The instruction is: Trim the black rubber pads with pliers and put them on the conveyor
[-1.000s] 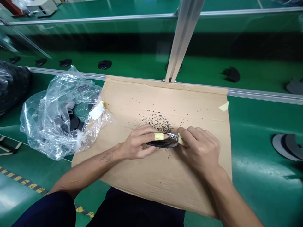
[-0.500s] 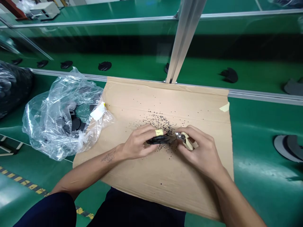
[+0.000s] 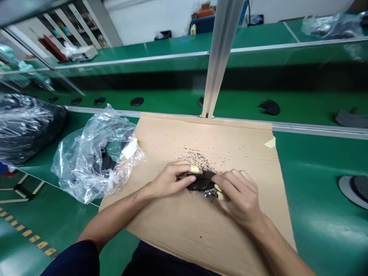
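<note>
A dark, rounded flat piece (image 3: pixel 202 181) is pinched between the thumb and fingers of my left hand (image 3: pixel 175 178), which has yellow tape on a finger. My right hand (image 3: pixel 240 191) is closed around a small metal tool with pale yellow handles (image 3: pixel 220 193); its index finger touches the piece's right edge. The tool's metal head (image 3: pixel 209 193) lies just below the piece. Tiny black bits (image 3: pixel 198 157) are scattered over the brown cardboard sheet (image 3: pixel 184 218) beneath both hands.
A clear plastic bag (image 3: pixel 86 165) with dark pieces lies left of the cardboard, beyond it a black bag (image 3: pixel 28 126). A metal post (image 3: pixel 220 61) rises behind the sheet. Several dark pieces (image 3: pixel 137 101) rest along the green shelf; grey and black ones (image 3: pixel 355 189) sit right.
The camera view has tilted up. The dark piece has turned from edge-on to show its flat face. My right hand has rolled over, its finger now on the piece and the tool lower.
</note>
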A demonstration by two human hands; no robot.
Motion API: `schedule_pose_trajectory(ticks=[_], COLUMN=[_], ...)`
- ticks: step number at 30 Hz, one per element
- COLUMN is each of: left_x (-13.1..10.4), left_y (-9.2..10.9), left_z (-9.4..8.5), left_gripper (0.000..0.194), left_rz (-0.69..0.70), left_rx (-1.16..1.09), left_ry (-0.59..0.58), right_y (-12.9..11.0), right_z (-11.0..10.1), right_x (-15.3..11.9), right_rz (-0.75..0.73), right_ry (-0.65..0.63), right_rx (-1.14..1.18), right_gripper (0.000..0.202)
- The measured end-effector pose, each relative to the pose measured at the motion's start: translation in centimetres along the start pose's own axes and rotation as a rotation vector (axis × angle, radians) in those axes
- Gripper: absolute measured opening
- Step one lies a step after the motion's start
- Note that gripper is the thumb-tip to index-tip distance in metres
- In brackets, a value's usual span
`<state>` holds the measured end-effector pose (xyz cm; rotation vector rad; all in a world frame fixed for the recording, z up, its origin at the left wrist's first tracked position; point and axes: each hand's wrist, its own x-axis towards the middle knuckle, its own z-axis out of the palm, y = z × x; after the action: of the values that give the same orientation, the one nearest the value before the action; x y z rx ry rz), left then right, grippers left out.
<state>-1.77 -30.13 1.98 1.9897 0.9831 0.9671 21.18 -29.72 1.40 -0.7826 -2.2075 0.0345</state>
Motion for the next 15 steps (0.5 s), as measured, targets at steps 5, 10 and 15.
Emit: schedule_pose_trajectory(ticks=[5, 10, 15], left_x=[1.8, 8.4, 16.6], left_y=[0.9, -1.9, -7.1], left_z=[-3.8, -8.8, -10.3], left_gripper=[0.020, 0.015, 0.017], left_rz=[0.114, 0.027, -0.214], left_rx=[0.294, 0.684, 0.767], left_ry=[-0.140, -0.041, 0.073], right_y=[0.3, 0.4, 0.0], right_z=[0.2, 0.2, 0.4], right_x=[-0.2, -0.3, -0.7], right_rz=[0.019, 0.064, 0.054], right_ry=[0.033, 0.012, 0.004], right_rx=[-0.026, -0.039, -0.038], right_gripper=[0.022, 0.024, 0.019])
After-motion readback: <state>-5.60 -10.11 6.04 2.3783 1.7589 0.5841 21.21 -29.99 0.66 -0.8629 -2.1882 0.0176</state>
